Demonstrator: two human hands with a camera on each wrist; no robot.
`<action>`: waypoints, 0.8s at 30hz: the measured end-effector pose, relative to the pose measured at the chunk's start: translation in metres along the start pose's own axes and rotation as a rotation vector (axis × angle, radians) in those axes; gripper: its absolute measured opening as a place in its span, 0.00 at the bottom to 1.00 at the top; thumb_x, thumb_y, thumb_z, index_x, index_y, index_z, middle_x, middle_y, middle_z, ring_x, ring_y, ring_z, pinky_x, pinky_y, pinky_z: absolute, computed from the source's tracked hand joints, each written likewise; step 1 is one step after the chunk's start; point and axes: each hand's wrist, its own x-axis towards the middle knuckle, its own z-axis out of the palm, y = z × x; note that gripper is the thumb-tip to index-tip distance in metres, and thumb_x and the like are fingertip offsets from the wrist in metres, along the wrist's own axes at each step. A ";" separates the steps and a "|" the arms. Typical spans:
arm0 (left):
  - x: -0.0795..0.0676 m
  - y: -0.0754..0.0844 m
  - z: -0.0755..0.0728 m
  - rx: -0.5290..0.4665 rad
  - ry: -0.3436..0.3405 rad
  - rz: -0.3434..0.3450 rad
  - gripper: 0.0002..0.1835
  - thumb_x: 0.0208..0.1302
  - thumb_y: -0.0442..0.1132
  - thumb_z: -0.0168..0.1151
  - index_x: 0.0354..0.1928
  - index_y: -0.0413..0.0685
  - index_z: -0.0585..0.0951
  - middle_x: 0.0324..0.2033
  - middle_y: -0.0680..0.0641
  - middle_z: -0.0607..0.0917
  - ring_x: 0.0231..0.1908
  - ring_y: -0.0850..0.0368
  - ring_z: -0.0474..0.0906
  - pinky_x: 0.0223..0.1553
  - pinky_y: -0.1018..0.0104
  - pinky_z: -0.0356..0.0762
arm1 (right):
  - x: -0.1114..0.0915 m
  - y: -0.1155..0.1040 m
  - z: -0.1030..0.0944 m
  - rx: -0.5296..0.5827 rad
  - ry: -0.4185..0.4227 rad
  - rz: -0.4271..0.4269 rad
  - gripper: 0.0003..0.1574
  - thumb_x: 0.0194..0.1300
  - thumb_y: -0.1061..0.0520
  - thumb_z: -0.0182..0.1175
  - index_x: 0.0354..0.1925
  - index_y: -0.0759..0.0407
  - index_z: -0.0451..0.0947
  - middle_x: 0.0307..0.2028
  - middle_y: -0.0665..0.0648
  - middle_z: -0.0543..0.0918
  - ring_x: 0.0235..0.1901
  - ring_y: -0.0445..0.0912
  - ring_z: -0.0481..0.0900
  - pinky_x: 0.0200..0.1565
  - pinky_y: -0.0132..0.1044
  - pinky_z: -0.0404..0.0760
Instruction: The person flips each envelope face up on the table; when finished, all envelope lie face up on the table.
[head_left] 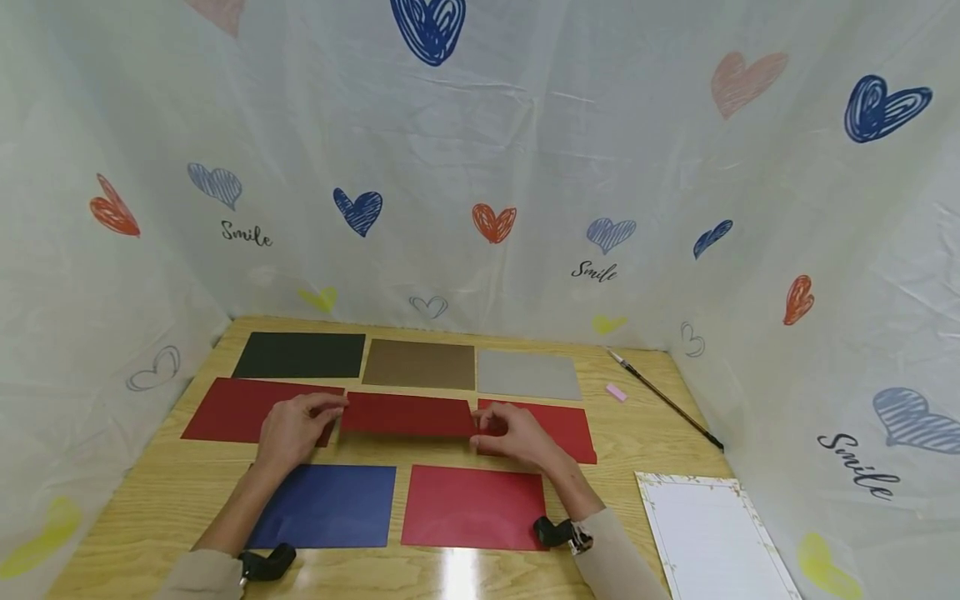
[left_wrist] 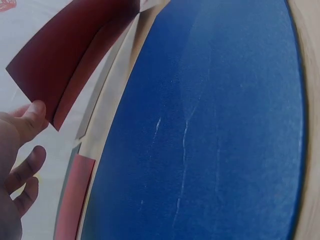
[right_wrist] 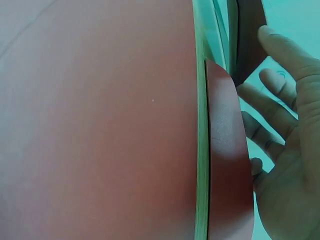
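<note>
Between my two hands a dark red paper sheet (head_left: 408, 414) is held up above the table, tilted, with its shadow below. My left hand (head_left: 292, 433) pinches its left end between thumb and fingers; the left wrist view shows the sheet (left_wrist: 60, 50) bowed, with a lengthwise line along it. At the other end, my right hand (head_left: 521, 433) pinches the right edge, thumb on the sheet (right_wrist: 250, 40) in the right wrist view. Under the left hand lies a dark red sheet (head_left: 240, 410), and under the right a brighter red sheet (head_left: 558, 425).
Nearer me lie a blue sheet (head_left: 330, 504) and a pinkish-red sheet (head_left: 476, 504). Behind are black (head_left: 300, 354), brown (head_left: 420, 364) and grey (head_left: 528, 373) sheets. On the right are a small pink block (head_left: 616, 392), a brush (head_left: 667, 400) and a bordered white sheet (head_left: 712, 533).
</note>
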 end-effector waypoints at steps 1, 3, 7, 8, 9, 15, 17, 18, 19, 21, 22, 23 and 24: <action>0.000 0.000 0.000 -0.002 0.002 0.000 0.08 0.62 0.38 0.72 0.43 0.56 0.90 0.30 0.48 0.89 0.19 0.60 0.67 0.16 0.67 0.55 | 0.000 0.000 0.000 0.009 0.006 0.001 0.17 0.62 0.37 0.69 0.37 0.42 0.77 0.58 0.44 0.83 0.59 0.44 0.78 0.48 0.38 0.77; 0.000 0.001 0.000 -0.007 0.011 0.000 0.08 0.62 0.38 0.71 0.43 0.55 0.90 0.28 0.49 0.89 0.19 0.60 0.67 0.16 0.67 0.55 | -0.001 -0.001 -0.001 0.035 0.011 0.004 0.16 0.62 0.37 0.69 0.38 0.42 0.78 0.58 0.44 0.83 0.57 0.43 0.80 0.47 0.38 0.78; 0.000 0.001 0.001 -0.024 0.024 -0.009 0.08 0.63 0.38 0.71 0.44 0.53 0.88 0.24 0.51 0.86 0.20 0.60 0.70 0.17 0.67 0.58 | -0.002 -0.003 -0.002 0.095 0.010 0.009 0.14 0.63 0.39 0.69 0.39 0.42 0.79 0.57 0.45 0.84 0.50 0.41 0.83 0.45 0.36 0.80; 0.000 0.001 0.001 -0.030 0.027 -0.012 0.08 0.64 0.37 0.70 0.44 0.53 0.87 0.24 0.51 0.86 0.20 0.60 0.71 0.17 0.67 0.59 | -0.002 -0.003 -0.002 0.106 0.008 0.008 0.14 0.63 0.39 0.69 0.39 0.43 0.79 0.57 0.46 0.84 0.49 0.40 0.84 0.44 0.36 0.81; 0.000 0.001 0.001 -0.033 0.030 -0.015 0.08 0.64 0.38 0.70 0.44 0.53 0.87 0.23 0.51 0.85 0.20 0.61 0.71 0.18 0.67 0.60 | -0.002 -0.003 -0.002 0.118 0.008 0.007 0.13 0.64 0.40 0.69 0.39 0.43 0.80 0.57 0.46 0.84 0.48 0.40 0.84 0.43 0.36 0.81; -0.001 0.002 0.001 -0.030 0.034 -0.012 0.06 0.63 0.38 0.72 0.42 0.53 0.86 0.16 0.55 0.77 0.16 0.61 0.66 0.17 0.68 0.59 | -0.002 -0.003 -0.001 0.172 0.022 0.001 0.07 0.66 0.45 0.68 0.38 0.44 0.83 0.56 0.49 0.85 0.50 0.40 0.84 0.43 0.35 0.82; -0.001 0.002 0.001 -0.025 0.031 -0.009 0.07 0.62 0.39 0.72 0.41 0.52 0.86 0.15 0.55 0.74 0.15 0.60 0.64 0.16 0.68 0.58 | -0.002 -0.003 -0.001 0.182 0.026 -0.005 0.06 0.67 0.48 0.68 0.40 0.46 0.85 0.56 0.50 0.85 0.50 0.41 0.85 0.43 0.35 0.83; -0.001 0.002 0.000 -0.024 0.030 -0.008 0.07 0.62 0.39 0.72 0.42 0.52 0.86 0.15 0.55 0.74 0.15 0.60 0.64 0.16 0.68 0.57 | -0.002 -0.002 -0.001 0.182 0.028 -0.010 0.07 0.67 0.49 0.68 0.42 0.48 0.86 0.55 0.50 0.85 0.49 0.42 0.85 0.43 0.35 0.83; -0.001 0.002 0.000 -0.024 0.029 -0.008 0.07 0.63 0.40 0.72 0.41 0.52 0.86 0.15 0.55 0.74 0.15 0.60 0.64 0.16 0.68 0.58 | -0.002 -0.002 -0.001 0.180 0.031 -0.014 0.09 0.67 0.50 0.67 0.44 0.50 0.86 0.55 0.50 0.86 0.49 0.42 0.85 0.44 0.35 0.83; -0.002 0.001 0.000 -0.027 0.027 -0.019 0.06 0.63 0.42 0.72 0.41 0.52 0.86 0.15 0.55 0.74 0.16 0.60 0.65 0.17 0.68 0.58 | -0.002 -0.002 -0.001 0.167 0.036 -0.019 0.14 0.68 0.50 0.67 0.49 0.53 0.86 0.53 0.49 0.86 0.47 0.42 0.85 0.44 0.36 0.83; -0.002 0.001 0.000 -0.033 0.025 -0.025 0.06 0.63 0.43 0.72 0.40 0.53 0.86 0.15 0.55 0.74 0.17 0.60 0.65 0.17 0.68 0.59 | -0.002 -0.002 -0.001 0.161 0.039 -0.022 0.16 0.68 0.49 0.67 0.51 0.55 0.86 0.53 0.49 0.86 0.47 0.43 0.85 0.44 0.36 0.83; -0.002 0.000 0.000 -0.038 0.023 -0.032 0.06 0.64 0.44 0.71 0.40 0.53 0.86 0.16 0.55 0.75 0.17 0.60 0.66 0.18 0.68 0.60 | -0.002 -0.002 -0.001 0.152 0.042 -0.023 0.19 0.68 0.48 0.67 0.52 0.56 0.85 0.52 0.49 0.86 0.47 0.43 0.84 0.44 0.36 0.83; -0.002 0.000 0.000 -0.044 0.019 -0.039 0.07 0.64 0.45 0.71 0.39 0.53 0.86 0.16 0.55 0.75 0.17 0.60 0.67 0.18 0.68 0.60 | -0.003 -0.003 -0.001 0.140 0.046 -0.019 0.21 0.68 0.47 0.66 0.54 0.56 0.85 0.51 0.48 0.86 0.46 0.43 0.84 0.44 0.36 0.83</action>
